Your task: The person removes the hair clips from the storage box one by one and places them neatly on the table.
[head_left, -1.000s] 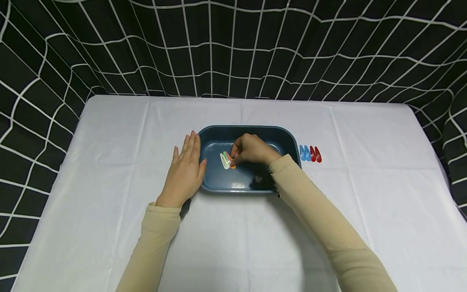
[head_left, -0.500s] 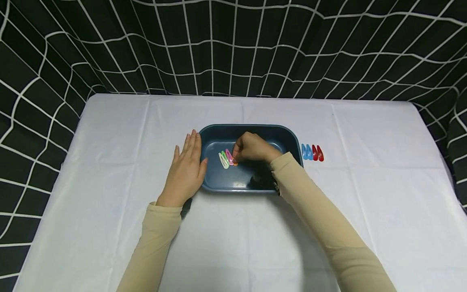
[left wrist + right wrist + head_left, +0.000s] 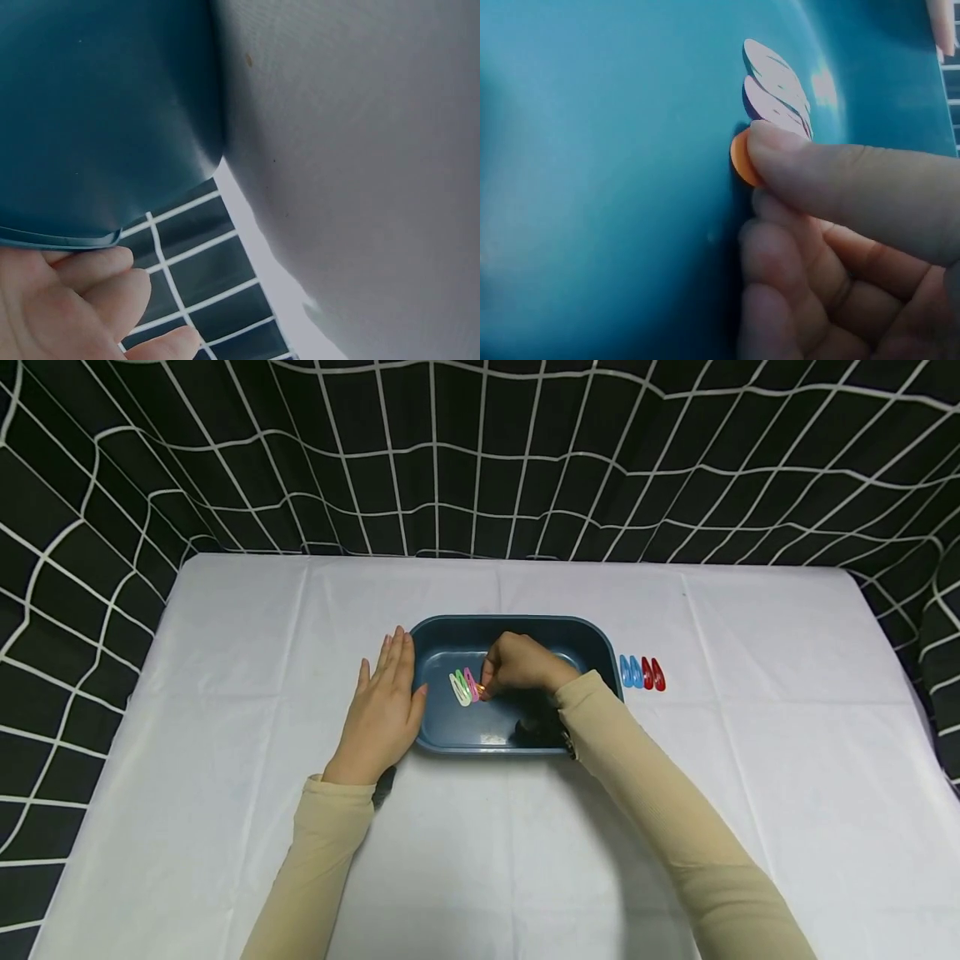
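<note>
R fingers (image 3: 776, 259) pinch orange clip (image 3: 742, 159), smooth rect. tray (image 3: 465, 727)

One clip (image 3: 741, 159) is orange, tray (image 3: 461, 731) blue, backdrop (image 3: 501, 435) white-gridded black.

From over here I have my left hand (image 3: 377, 714) extended forward, fingers straight, thumb angled inward; my right hand (image 3: 522, 662) points leftward, its thumb (image 3: 855, 184) pinching against curled fingers (image 3: 772, 255); my left forearm (image 3: 315, 856) and right forearm (image 3: 678, 827) slant toward each other.
</note>
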Demonstrator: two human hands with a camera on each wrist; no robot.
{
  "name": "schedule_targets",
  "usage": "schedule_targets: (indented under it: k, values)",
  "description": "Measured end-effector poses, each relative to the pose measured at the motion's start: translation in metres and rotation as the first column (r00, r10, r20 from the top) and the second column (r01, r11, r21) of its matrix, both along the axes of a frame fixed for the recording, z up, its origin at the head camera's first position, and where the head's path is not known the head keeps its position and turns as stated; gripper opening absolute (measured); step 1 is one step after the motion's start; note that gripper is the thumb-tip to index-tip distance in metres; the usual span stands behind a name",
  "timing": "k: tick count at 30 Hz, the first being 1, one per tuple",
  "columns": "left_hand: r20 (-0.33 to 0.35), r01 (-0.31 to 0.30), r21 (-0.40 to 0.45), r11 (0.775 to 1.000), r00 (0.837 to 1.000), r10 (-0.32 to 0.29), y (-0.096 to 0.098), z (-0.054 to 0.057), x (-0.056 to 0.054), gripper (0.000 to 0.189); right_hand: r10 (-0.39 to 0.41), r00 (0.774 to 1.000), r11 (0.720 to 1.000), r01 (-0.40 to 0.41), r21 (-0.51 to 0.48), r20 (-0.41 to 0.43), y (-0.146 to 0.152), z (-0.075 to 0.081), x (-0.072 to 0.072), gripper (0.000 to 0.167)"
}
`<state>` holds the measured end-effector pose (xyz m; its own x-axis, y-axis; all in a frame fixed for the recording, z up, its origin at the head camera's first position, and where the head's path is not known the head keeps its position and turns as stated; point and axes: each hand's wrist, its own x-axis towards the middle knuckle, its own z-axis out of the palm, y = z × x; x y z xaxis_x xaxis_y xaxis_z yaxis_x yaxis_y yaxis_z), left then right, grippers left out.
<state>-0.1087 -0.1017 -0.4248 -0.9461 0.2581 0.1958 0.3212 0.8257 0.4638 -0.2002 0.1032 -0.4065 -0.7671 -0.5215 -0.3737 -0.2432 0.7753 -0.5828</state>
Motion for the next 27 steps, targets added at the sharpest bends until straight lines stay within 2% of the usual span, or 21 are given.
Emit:
schedule_targets:
  k: [9,16,20,27]
  values:
    - [0.004,-0.002,0.005,1.000,1.000,0.002,0.000,0.000,0.000,0.060,-0.083,0.990,0.997,0.082,0.010,0.115,0.005,0.006,0.000,0.010]
    - [0.001,0.002,0.011,1.000,1.000,-0.002,0.000,0.000,-0.001,0.060,-0.201,0.953,0.973,0.220,-0.061,0.227,0.009,0.010,0.001,0.007]
    - [-0.005,0.002,0.010,1.000,1.000,-0.002,0.000,0.000,-0.001,0.060,-0.233,0.937,0.960,0.265,-0.095,0.259,0.013,0.011,0.002,0.005]
    - [0.001,0.003,0.007,1.000,1.000,-0.003,0.000,0.000,0.000,0.060,-0.253,0.927,0.951,0.291,-0.104,0.277,0.023,0.014,0.005,0.004]
